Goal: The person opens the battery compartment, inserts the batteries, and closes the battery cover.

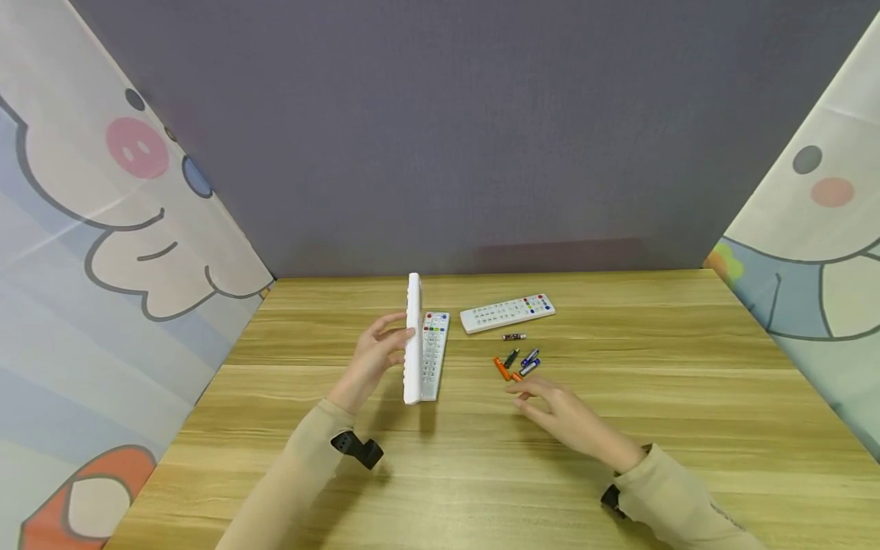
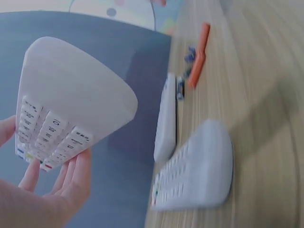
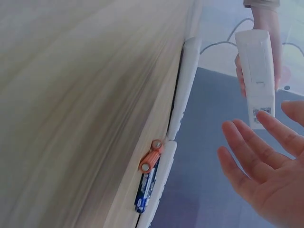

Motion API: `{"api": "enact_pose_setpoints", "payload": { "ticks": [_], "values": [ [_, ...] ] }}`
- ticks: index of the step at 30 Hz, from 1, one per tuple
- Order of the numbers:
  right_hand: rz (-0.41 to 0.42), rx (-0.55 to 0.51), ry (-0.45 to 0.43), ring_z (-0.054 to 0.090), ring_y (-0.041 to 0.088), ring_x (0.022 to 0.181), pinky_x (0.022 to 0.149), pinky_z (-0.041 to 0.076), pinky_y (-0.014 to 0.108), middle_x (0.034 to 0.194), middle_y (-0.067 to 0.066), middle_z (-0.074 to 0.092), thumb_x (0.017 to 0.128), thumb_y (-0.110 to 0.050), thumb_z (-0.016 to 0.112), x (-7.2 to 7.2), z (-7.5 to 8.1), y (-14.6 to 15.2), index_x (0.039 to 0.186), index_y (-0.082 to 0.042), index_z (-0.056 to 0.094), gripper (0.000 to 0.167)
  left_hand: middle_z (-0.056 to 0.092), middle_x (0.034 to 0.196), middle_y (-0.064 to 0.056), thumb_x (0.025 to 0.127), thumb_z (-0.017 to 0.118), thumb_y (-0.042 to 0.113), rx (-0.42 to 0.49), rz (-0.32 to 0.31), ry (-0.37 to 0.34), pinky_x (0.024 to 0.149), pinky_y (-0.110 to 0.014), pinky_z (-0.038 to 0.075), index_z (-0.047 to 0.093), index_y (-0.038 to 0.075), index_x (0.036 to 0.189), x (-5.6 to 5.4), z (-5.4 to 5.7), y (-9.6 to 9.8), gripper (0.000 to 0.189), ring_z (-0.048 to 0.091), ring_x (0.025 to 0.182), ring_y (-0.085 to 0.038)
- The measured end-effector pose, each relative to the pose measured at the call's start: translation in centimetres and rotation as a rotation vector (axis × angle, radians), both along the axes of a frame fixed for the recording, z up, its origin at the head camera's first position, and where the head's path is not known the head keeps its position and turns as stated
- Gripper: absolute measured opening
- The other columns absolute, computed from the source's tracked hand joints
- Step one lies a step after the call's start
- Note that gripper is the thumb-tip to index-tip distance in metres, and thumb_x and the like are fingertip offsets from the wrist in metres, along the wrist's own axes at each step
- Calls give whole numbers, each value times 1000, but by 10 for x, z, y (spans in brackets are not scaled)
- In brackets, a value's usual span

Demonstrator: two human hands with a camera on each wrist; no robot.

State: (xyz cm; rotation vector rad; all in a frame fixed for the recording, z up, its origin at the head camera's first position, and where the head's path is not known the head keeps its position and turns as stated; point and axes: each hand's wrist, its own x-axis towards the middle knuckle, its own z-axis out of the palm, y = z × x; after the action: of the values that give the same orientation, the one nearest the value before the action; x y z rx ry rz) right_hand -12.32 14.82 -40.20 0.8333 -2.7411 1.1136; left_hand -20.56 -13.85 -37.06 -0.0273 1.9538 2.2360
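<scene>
My left hand point(image 1: 375, 356) grips a white remote control point(image 1: 412, 340), raised on its edge above the table. In the left wrist view its buttons face the palm side, with the thumb and fingers around the held remote point(image 2: 76, 90). The right wrist view shows its plain back with a printed label. Over the table, my right hand point(image 1: 567, 412) holds nothing, fingers loosely extended close to several small batteries. These include orange batteries point(image 1: 503, 369), blue batteries point(image 1: 529, 367) and a dark green one point(image 1: 512, 358).
A second white remote point(image 1: 435, 355) lies on the wooden table point(image 1: 481, 473) just right of the held one. Another remote point(image 1: 505, 313) lies farther back, with a single black battery point(image 1: 514, 337) in front of it. A grey panel point(image 1: 454, 137) rises behind the table.
</scene>
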Motion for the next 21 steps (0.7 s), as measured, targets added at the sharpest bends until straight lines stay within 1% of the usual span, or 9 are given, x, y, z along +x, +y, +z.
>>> {"api": "enact_pose_setpoints", "payload": {
  "ticks": [4, 10, 13, 16, 18, 21],
  "values": [
    [-1, -6, -16, 57, 16, 94, 84, 48, 40, 104, 5, 60, 91, -23, 49, 2, 3, -3, 112, -7, 58, 28, 56, 96, -7, 82, 57, 6, 47, -9, -11, 70, -30, 50, 43, 5, 124, 9, 1, 10, 43, 53, 75, -15],
    [-2, -41, 9, 56, 19, 98, 86, 47, 39, 107, 3, 60, 89, -19, 52, 4, 5, -9, 110, -6, 59, 25, 55, 98, -8, 83, 56, 6, 104, -32, -28, 66, -28, 47, 44, 8, 122, 21, 4, 24, 41, 54, 79, -17],
    [-1, -73, -8, 56, 19, 99, 85, 48, 40, 108, 3, 60, 90, -20, 50, 6, 6, -11, 110, -7, 59, 26, 55, 98, -8, 83, 56, 6, 131, -34, -25, 64, -26, 47, 44, 8, 121, 26, 6, 30, 40, 54, 78, -17],
    [-6, -111, -11, 56, 18, 97, 83, 48, 41, 107, 2, 61, 91, -22, 49, 8, 7, -14, 109, -7, 59, 26, 55, 97, -8, 83, 56, 5, 168, -26, -27, 60, -24, 48, 44, 8, 120, 31, 9, 35, 39, 54, 76, -16],
    [-10, -141, -5, 57, 17, 94, 80, 50, 41, 104, 2, 62, 91, -21, 49, 9, 7, -16, 109, -7, 59, 25, 54, 97, -8, 83, 56, 5, 191, -24, -27, 60, -23, 49, 43, 8, 120, 35, 11, 38, 39, 55, 76, -15],
    [-13, -201, 12, 58, 13, 90, 76, 52, 35, 101, 2, 63, 90, -16, 51, 10, 7, -18, 106, -5, 60, 22, 55, 96, -7, 83, 56, 4, 221, -27, -22, 62, -25, 50, 42, 7, 119, 39, 14, 42, 40, 55, 75, -15]
  ]
}}
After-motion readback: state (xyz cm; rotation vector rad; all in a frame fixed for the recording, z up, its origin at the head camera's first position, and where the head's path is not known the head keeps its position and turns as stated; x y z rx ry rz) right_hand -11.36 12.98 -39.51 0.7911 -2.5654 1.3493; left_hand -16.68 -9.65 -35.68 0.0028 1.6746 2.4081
